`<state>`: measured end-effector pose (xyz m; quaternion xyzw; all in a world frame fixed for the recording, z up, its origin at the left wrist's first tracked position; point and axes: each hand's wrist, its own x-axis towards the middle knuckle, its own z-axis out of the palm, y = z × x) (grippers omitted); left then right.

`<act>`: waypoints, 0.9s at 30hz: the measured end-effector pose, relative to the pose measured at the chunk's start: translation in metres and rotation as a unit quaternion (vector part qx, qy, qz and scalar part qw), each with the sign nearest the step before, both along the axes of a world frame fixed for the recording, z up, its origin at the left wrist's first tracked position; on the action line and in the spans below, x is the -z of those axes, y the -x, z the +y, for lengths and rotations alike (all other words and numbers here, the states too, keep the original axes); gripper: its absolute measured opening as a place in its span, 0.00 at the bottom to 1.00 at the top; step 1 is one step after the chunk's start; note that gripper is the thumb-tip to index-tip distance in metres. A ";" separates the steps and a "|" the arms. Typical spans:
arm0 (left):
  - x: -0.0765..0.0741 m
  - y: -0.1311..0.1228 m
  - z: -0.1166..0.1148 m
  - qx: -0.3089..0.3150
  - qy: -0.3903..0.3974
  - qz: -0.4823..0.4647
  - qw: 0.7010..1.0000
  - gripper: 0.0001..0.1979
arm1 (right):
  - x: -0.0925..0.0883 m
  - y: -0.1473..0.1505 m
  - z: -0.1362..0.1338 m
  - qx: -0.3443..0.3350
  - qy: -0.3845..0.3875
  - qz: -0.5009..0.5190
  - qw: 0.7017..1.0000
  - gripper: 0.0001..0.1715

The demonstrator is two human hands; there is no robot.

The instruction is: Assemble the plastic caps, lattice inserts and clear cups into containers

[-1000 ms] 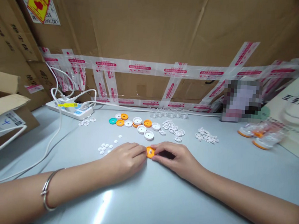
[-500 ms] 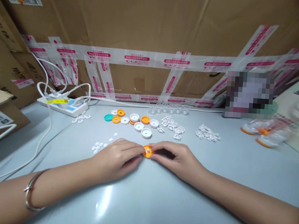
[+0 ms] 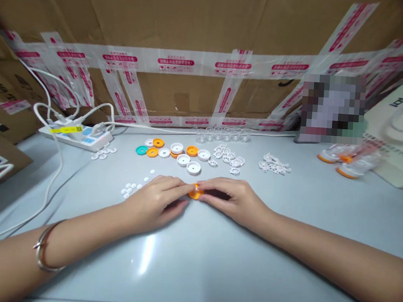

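A small orange cap (image 3: 195,193) rests on the pale grey table (image 3: 214,262), pinched between the fingertips of both hands. My left hand (image 3: 154,200) lies flat beside it on the left, a bangle on its wrist. My right hand (image 3: 230,200) holds the cap from the right, thumb and forefinger closed on its edge. Most of the cap is hidden under the fingertips. Just behind the hands lie white, orange and teal caps (image 3: 183,155), and small white discs (image 3: 131,188) lie to the left.
White gear-like parts (image 3: 229,160) and another heap (image 3: 274,165) sit further back. Clear cups (image 3: 223,134) line the taped cardboard wall. A power strip (image 3: 75,135) with white cables lies at the back left. Assembled orange-capped vials (image 3: 347,162) lie at right.
The view has tilted, so everything sits lower and closer to the wall. Both hands' fingertips have closed more tightly over the orange cap, hiding more of it.
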<state>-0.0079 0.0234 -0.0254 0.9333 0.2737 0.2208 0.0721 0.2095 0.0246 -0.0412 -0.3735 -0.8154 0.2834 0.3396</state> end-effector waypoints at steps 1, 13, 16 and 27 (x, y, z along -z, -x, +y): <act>0.000 0.000 0.000 0.001 -0.002 -0.001 1.000 0.15 | 0.000 0.000 0.000 -0.001 -0.004 -0.002 1.000 0.11; 0.003 -0.001 0.000 0.006 -0.055 0.009 0.998 0.14 | 0.002 -0.001 0.000 -0.018 -0.071 -0.030 0.997 0.11; 0.002 -0.001 0.000 0.008 -0.080 0.036 0.996 0.13 | 0.003 -0.001 0.000 -0.022 -0.100 -0.038 0.994 0.11; -0.018 0.008 0.006 -0.016 -0.086 0.036 0.996 0.11 | 0.002 -0.001 0.000 -0.023 -0.102 -0.042 0.994 0.12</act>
